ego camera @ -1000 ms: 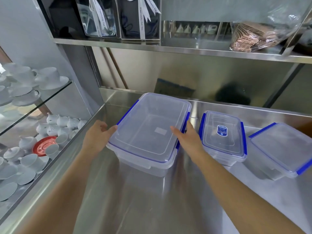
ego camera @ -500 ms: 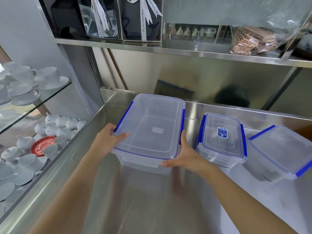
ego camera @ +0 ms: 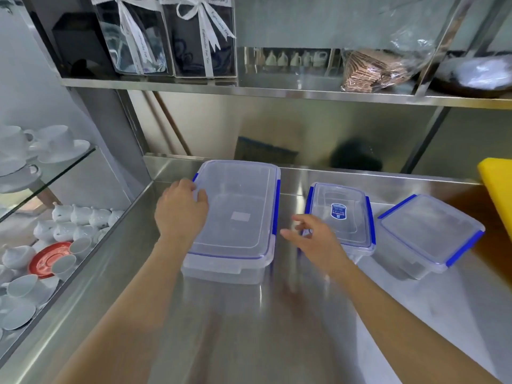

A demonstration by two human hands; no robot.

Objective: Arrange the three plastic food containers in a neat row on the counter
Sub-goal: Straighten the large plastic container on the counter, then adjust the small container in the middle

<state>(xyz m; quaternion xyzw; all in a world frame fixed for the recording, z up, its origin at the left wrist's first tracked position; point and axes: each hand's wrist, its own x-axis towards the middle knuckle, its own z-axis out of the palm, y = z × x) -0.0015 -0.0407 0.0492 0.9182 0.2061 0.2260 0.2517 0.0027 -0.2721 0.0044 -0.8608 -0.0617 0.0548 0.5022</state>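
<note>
Three clear plastic containers with blue clips stand on the steel counter (ego camera: 249, 328). The large container (ego camera: 238, 217) is at the left, squared to the counter's back edge. My left hand (ego camera: 181, 210) rests on its left rim, fingers curled over the lid edge. The small container (ego camera: 340, 214), with a blue label on its lid, stands just right of it. My right hand (ego camera: 313, 239) hovers with fingers spread in the gap between these two, in front of the small one's near left corner, holding nothing. The medium container (ego camera: 429, 234) sits skewed at the right.
A yellow board (ego camera: 498, 189) lies at the far right edge. A steel shelf (ego camera: 277, 91) above carries ribboned gift boxes and a bag of brown goods. At the left, glass shelves (ego camera: 55, 173) hold white cups, teapots and a red saucer.
The large container has been turned and set down straight on the counter. My right hand has let go of it and moved right toward the small container. My left hand has slid up its left rim.
</note>
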